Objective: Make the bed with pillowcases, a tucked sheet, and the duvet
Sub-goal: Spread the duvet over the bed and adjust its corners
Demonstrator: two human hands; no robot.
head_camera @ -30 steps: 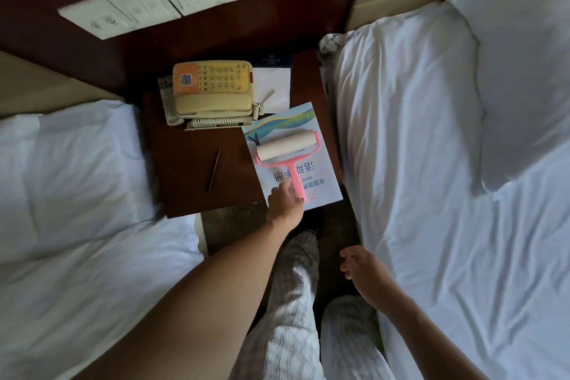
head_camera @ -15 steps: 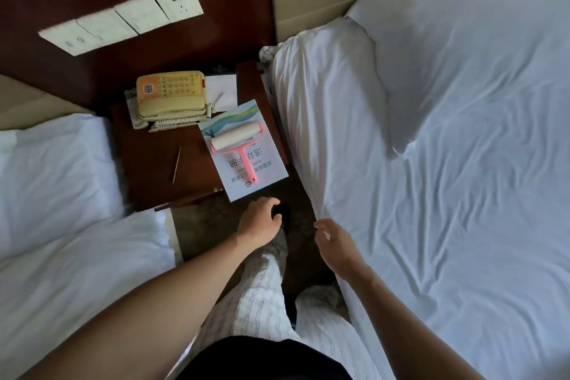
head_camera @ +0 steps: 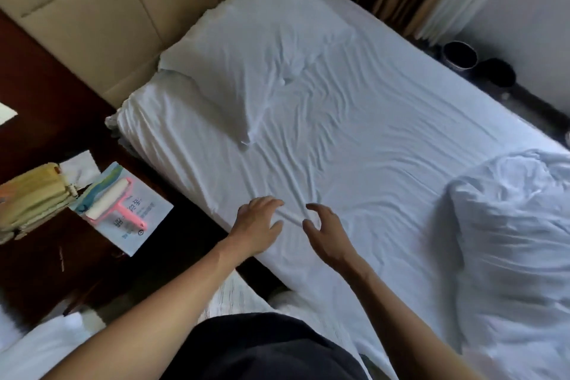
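the left hand (head_camera: 260, 225) lies spread-fingered on the wrinkled sheet (head_camera: 385, 139) near the bed's edge. the right hand (head_camera: 328, 234) hovers beside it, loosely curved, pinching nothing. best to sweep the fold (head_camera: 293, 214) between them outward with flat palms before tucking.

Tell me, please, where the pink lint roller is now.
In the head view the lint roller lies at left, on a leaflet on the nightstand, between the yellow telephone and the bed.
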